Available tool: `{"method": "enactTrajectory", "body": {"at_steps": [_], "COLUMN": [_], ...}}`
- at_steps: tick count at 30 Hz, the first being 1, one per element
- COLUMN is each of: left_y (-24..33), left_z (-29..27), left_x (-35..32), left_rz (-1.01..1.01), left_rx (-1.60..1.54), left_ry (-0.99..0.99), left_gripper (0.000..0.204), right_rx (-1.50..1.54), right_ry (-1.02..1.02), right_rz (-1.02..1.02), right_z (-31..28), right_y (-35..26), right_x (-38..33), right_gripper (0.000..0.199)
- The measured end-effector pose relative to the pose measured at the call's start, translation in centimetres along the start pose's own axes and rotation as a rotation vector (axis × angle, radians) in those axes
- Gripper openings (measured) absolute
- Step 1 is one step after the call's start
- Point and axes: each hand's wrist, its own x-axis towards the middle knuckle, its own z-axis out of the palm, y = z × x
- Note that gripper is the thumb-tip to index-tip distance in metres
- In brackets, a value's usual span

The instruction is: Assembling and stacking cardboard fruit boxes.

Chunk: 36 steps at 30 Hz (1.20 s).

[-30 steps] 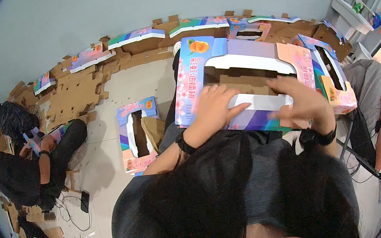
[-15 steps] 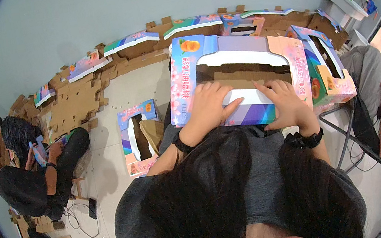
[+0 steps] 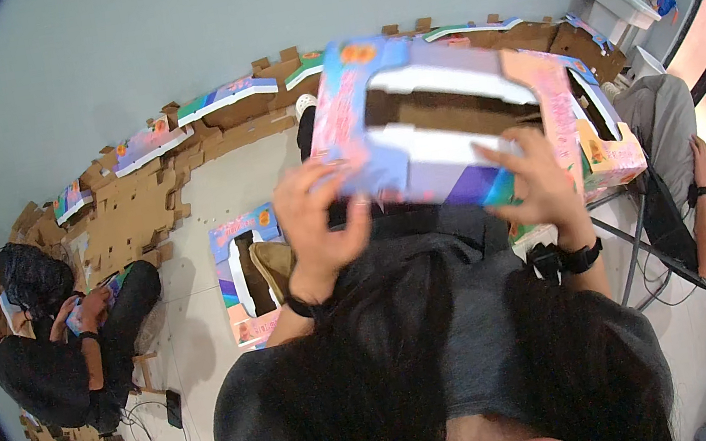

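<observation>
Pale wall [image 3: 244,14] and tiled floor [image 3: 225,181] surround us, with brown cardboard [image 3: 127,207] lying along the far side. Directly before us, a colourful open-topped box [image 3: 450,185] slants, another printed box [image 3: 614,163] just to its right. Our right hand [image 3: 543,184] spreads its fingers over the white flap [image 3: 424,143], thumb apart. Our left hand [image 3: 321,226] bends its fingers at the near left corner; through the blur, we cannot tell whether they pinch it.

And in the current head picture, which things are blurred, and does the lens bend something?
Head view: the box at the left hand and right hand is smeared, probably by motion; the floor box looks sharper. Head view: the cardboard row along the wall curves, probably from the lens, and the corners are black.
</observation>
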Motion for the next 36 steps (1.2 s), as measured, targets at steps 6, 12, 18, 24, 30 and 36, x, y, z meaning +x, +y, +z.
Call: {"method": "enactTrajectory", "body": {"at_steps": [6, 12, 18, 24, 30, 36], "left_y": [-6.3, -8.8, -8.8, -8.8, -11.6, -22.1], "left_z": [-5.0, -7.4, -7.1, -6.8, -9.6, -15.9], "left_x": [-0.7, -1.4, -1.5, -1.5, -3.7, -16.4], "left_rz": [-0.267, -0.545, -0.548, -0.521, -0.682, -1.283], "left_rx": [0.191, 0.175, 0.117, 0.127, 0.201, 0.427], "left_ry": [0.198, 0.432, 0.383, 0.266, 0.078, -0.926], "left_gripper": [0.024, 0.018, 0.017, 0.019, 0.025, 0.05], "right_rx": [-0.382, -0.71, -0.492, -0.834, -0.052, 0.47], "right_ry": [0.321, 0.351, 0.031, 0.031, 0.113, -1.086], "right_rz": [0.233, 0.692, 1.108, 0.828, 0.144, 0.06], "right_z": [-4.5, -7.2, -5.3, -3.4, -0.8, 5.7], "right_y": [6.2, 14.2, 20.5, 19.3, 8.9, -2.1], "right_x": [0.9, 1.2, -0.2, -0.3, 3.0, 3.6], "right_gripper": [0.082, 0.073, 0.077, 0.063, 0.039, 0.039]}}
